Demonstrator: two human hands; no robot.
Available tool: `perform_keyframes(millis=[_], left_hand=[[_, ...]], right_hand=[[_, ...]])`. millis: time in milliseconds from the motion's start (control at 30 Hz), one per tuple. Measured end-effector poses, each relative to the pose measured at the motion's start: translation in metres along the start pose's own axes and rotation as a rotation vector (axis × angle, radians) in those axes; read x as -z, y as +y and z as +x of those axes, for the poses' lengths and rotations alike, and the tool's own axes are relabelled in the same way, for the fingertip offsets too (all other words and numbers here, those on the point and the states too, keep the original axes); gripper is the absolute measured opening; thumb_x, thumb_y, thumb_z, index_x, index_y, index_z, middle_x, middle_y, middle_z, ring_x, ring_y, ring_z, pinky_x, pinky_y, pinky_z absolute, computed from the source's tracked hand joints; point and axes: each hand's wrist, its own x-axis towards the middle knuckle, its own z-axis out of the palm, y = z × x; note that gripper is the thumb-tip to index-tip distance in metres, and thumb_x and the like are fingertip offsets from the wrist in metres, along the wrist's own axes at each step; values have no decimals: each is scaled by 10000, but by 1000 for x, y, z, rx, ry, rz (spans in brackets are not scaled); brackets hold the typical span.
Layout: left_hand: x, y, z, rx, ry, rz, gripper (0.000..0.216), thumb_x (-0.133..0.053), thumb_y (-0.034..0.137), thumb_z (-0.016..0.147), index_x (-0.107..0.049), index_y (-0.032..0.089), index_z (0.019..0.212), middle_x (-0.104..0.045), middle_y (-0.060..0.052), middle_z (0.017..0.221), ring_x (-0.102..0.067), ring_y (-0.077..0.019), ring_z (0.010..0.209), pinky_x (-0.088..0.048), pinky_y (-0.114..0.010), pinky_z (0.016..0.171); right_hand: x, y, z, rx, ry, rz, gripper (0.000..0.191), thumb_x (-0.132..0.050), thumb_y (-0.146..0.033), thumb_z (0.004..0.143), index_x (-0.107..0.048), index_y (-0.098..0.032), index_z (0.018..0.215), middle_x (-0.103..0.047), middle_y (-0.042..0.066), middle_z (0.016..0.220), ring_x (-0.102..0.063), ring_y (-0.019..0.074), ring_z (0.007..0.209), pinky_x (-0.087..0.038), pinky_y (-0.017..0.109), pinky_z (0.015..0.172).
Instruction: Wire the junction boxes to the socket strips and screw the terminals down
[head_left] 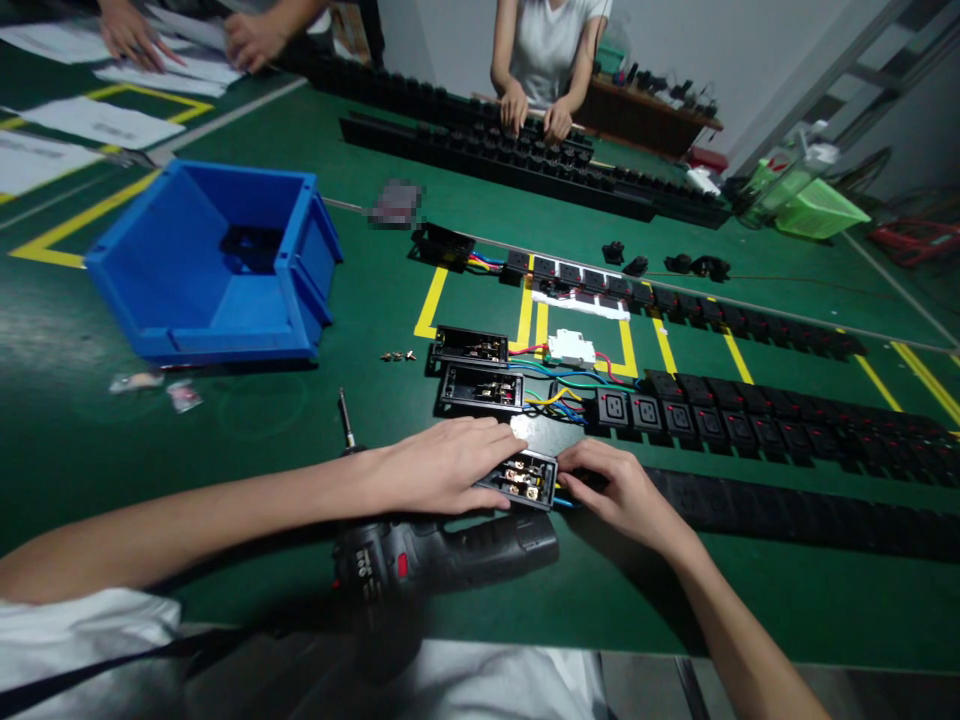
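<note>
With the clock centred on the black housing under the hands and twelve at the far side, the blue bin stands well off at ten, a dark part inside, with a band of green tabletop between its right wall and the nearest black parts. A small plastic bag lies just off the bin's near edge. From seven to nine, the power driver lies beneath the left forearm, its handle close along the housing's near side and its dark lower end reaching the table's near edge, so room is tight there. The left hand spans the housing's left end, thumb nearside and fingers across the top, steadying it. Two similar housings sit close by at eleven, leaving a narrow gap to the fingers. The right hand is at three, fingers curled in at the housing's right edge by the wires; whether it pinches one cannot be told. Past that wrist, a long black strip runs out at three, with bare tabletop between it and the near edge.
</note>
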Motion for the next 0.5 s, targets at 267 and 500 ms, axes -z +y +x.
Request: perform_keyframes(millis=[267,500], left_hand=[[-4,-3,-1,-16,15,-15,505,-548,453,926,-470,110,1289,-588,-162,1227,-569,-276,1106,-461,-388,939],[-3,-2,-1,-3,-4,3,518,-557,454,918,-464,114,1298,-582,-151,1230,-560,-279,1116,-456,-397,950]], right_hand=[[-5,4,-1,-30,55,2,53,-565,-177,902,-616,-178,917,-630,28,909,-582,134,832,-447,250,750],[-7,2,0,-88,60,-44,59,-568,-212,904,-603,-187,945,-624,14,900,-572,127,803,-438,241,729]])
